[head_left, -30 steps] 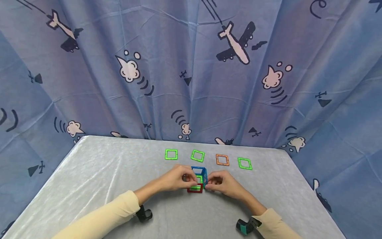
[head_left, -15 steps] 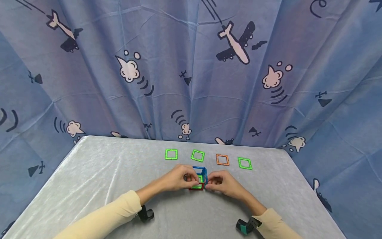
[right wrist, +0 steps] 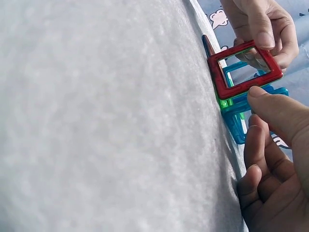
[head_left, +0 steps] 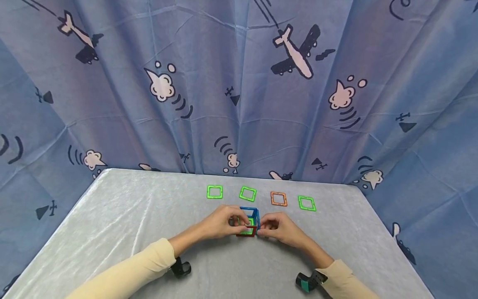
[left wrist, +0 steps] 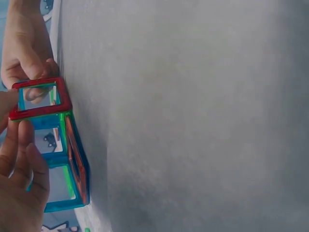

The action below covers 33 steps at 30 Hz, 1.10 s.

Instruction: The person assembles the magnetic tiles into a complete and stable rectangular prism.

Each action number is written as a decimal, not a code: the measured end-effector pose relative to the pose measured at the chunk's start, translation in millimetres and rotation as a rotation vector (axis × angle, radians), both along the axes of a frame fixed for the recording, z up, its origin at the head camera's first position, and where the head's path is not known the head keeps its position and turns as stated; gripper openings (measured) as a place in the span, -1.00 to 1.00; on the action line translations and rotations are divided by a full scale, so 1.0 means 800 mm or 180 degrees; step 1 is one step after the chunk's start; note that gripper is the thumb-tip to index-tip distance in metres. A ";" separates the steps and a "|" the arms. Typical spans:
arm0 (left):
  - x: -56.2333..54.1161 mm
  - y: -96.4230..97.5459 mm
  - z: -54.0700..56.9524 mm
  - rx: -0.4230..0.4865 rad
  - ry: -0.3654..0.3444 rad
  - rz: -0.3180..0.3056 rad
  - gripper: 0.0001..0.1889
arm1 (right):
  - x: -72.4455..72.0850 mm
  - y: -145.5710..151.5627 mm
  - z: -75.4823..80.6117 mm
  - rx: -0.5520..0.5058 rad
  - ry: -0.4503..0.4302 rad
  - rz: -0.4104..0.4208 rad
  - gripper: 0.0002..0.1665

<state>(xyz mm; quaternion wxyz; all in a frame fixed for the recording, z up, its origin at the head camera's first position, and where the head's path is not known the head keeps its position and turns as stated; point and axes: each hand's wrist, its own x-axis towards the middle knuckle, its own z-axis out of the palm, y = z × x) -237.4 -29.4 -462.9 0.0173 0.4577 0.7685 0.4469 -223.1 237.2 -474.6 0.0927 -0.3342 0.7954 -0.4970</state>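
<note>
In the head view, my left hand (head_left: 220, 223) pinches a red square magnetic tile (head_left: 246, 235) between thumb and fingers. This open-framed tile stands at the near side of a small box of tiles. Blue magnetic tiles (head_left: 257, 216) form the box's back and right walls, and green shows inside and low down. My right hand (head_left: 282, 229) holds the right blue wall with curled thumb and fingers. From the right wrist, the red tile (right wrist: 215, 72) meets the blue tiles (right wrist: 234, 123) at a corner, my right thumb right at that edge. An orange-red tile (left wrist: 75, 154) shows beside the blue ones.
Behind the box, a loose row of flat square tiles lies on the table (head_left: 157, 216): a left green tile (head_left: 214, 197), a tilted green tile (head_left: 247, 200), an orange tile (head_left: 278, 204) and a right green tile (head_left: 307, 209). A patterned blue curtain (head_left: 201, 124) hangs behind the table's far edge.
My left hand has shifted slightly right, bringing the red tile right and away from me, up against the box's near side. My right hand has stayed in place at the blue wall.
</note>
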 end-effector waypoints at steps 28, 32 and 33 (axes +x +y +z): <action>0.010 -0.016 -0.009 -0.0035 -0.0346 0.0213 -0.78 | 0.000 0.000 -0.003 0.0051 -0.0040 -0.0068 -0.89; 0.009 -0.015 -0.011 0.0018 -0.0343 0.0206 -0.79 | 0.000 0.000 -0.003 0.0059 -0.0019 -0.0068 -0.89; 0.009 -0.015 -0.012 0.0032 -0.0349 0.0202 -0.79 | 0.000 -0.001 -0.003 0.0061 -0.0020 -0.0068 -0.89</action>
